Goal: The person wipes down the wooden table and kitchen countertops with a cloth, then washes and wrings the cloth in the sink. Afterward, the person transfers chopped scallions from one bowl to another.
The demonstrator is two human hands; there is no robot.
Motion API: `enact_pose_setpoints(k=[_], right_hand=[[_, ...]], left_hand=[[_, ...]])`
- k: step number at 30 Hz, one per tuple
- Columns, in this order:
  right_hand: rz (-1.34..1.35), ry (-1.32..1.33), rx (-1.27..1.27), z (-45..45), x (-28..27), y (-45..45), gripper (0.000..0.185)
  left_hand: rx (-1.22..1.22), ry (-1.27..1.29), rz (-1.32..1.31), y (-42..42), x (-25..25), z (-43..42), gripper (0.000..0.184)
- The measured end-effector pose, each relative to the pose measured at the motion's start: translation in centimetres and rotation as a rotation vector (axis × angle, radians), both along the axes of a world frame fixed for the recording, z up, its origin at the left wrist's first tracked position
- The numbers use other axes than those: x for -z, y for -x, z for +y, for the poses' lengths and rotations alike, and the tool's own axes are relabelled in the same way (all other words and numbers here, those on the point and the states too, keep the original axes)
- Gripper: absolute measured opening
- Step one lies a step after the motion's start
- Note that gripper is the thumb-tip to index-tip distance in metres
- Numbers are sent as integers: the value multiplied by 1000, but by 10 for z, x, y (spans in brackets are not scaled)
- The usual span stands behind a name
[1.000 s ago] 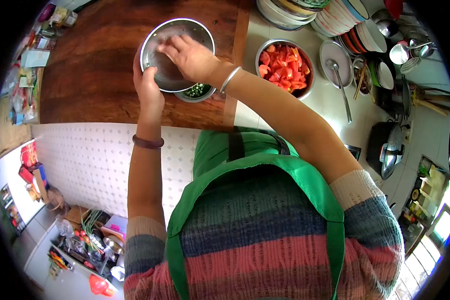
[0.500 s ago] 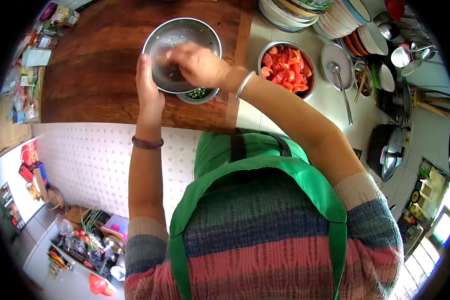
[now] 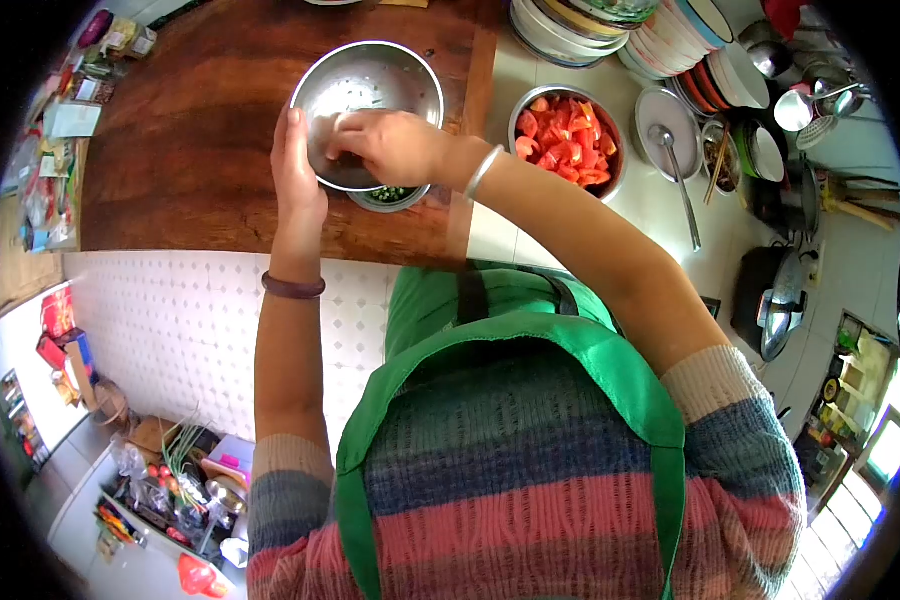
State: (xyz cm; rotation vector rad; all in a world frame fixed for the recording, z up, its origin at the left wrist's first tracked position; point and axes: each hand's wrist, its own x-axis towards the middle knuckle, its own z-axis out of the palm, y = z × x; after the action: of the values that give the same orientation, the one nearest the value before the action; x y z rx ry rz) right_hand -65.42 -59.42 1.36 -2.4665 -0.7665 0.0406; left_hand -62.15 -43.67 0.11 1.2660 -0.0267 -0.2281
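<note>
A steel mixing bowl [image 3: 370, 75] is tilted over the wooden table, its inside facing me and dotted with small green bits. My left hand [image 3: 297, 170] grips its left rim, thumb against the edge and fingers behind it. Inside the bowl, my right hand [image 3: 395, 145] has its fingers curled together against the lower wall; whatever they hold is hidden. Below the tilted rim stands a smaller metal bowl [image 3: 410, 199] with chopped green pieces [image 3: 390, 193] in it, partly covered by the bigger one.
Cut tomatoes [image 3: 570, 140] fill a metal bowl on the tiled counter to the right. Beyond it are a white dish [image 3: 658, 105] with a spoon [image 3: 682, 180], chopsticks [image 3: 717, 170] and stacked bowls [image 3: 570, 35]. The wooden table [image 3: 180, 150] extends left.
My right hand has moved slightly down within the bowl and is less blurred. The bowl's inside shows more brightly, and my left hand keeps its hold on the rim.
</note>
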Motion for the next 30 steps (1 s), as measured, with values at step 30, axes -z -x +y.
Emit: enact_pose_setpoints(k=[30], right_hand=[[-358,584,340,-7,-15,13,33]], left_hand=[[-111,-313,-396,10,-21,-3,45]])
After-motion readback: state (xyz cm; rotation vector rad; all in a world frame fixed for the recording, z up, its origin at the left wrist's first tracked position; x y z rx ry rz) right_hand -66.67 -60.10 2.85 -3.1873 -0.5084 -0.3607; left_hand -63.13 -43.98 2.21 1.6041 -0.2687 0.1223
